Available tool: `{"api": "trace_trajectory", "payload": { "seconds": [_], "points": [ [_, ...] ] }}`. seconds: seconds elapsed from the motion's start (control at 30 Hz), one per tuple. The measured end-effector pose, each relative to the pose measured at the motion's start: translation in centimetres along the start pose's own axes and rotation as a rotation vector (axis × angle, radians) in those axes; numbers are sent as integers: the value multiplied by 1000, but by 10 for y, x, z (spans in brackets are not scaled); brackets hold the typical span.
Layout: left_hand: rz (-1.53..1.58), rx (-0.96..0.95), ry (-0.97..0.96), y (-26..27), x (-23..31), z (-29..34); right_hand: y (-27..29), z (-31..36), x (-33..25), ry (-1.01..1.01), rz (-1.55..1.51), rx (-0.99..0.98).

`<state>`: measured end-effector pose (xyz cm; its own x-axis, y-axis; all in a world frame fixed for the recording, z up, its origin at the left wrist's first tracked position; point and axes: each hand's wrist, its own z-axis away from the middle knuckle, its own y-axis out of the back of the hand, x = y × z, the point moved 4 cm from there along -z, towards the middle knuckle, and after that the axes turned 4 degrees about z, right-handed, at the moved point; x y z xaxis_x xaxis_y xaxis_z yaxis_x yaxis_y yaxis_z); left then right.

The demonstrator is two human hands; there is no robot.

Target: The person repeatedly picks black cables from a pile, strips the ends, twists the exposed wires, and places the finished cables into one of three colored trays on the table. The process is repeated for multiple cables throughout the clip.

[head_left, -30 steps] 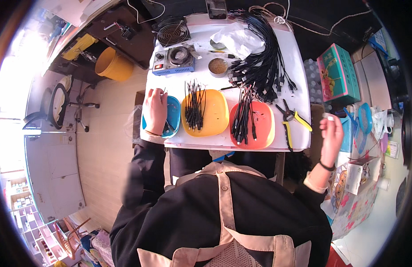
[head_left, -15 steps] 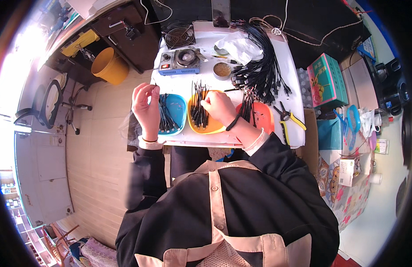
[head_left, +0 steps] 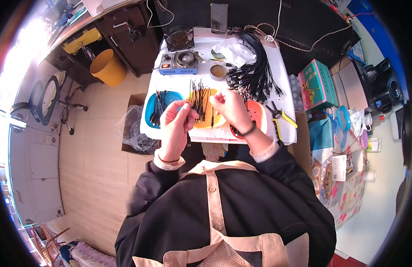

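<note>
My left hand [head_left: 175, 127] is closed in a pinch in front of the yellow bowl [head_left: 220, 120]. A short black cable end [head_left: 188, 140] shows below its fingers, most of it hidden by the palm. My right hand [head_left: 232, 109] is closed over the right side of that bowl. Under its fingertips a single short black cable [head_left: 212, 116] hangs apart from the bunch of short cables [head_left: 198, 95] in the bowl. More short cables [head_left: 158, 107] lie in the blue bowl [head_left: 149, 111] at left. The red bowl [head_left: 260, 113] is partly behind my right hand.
Behind the bowls stand a blue soldering pot [head_left: 179, 63], a fan [head_left: 179, 40] and a round tin [head_left: 218, 71]. A large bundle of black cables [head_left: 259, 58] lies back right, near white plastic [head_left: 235, 52]. Yellow-handled wire strippers [head_left: 281, 118] rest at right. A phone [head_left: 219, 18] leans at the back.
My left hand has come right and nearer, from the blue bowl toward the yellow one. My right hand has shifted slightly right, and one cable now stands apart from the bunch beneath it.
</note>
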<state>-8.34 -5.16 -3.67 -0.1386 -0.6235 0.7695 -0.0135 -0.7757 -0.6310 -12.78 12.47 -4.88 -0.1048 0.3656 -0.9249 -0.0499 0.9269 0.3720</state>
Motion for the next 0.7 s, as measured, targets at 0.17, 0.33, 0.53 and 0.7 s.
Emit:
{"api": "trace_trajectory", "payload": {
  "seconds": [0.17,0.33,0.53,0.7],
  "points": [
    [207,-19,28,-23,-4,15,4,62,-37,71,-221,-90],
    [264,-86,115,-45,-7,30,12,75,-47,135,-208,-139],
    [233,-122,114,-54,-9,36,22,86,-63,280,19,-29],
    [118,-142,45,-58,-9,40,40,84,-63,200,-84,-63]
  ]
}}
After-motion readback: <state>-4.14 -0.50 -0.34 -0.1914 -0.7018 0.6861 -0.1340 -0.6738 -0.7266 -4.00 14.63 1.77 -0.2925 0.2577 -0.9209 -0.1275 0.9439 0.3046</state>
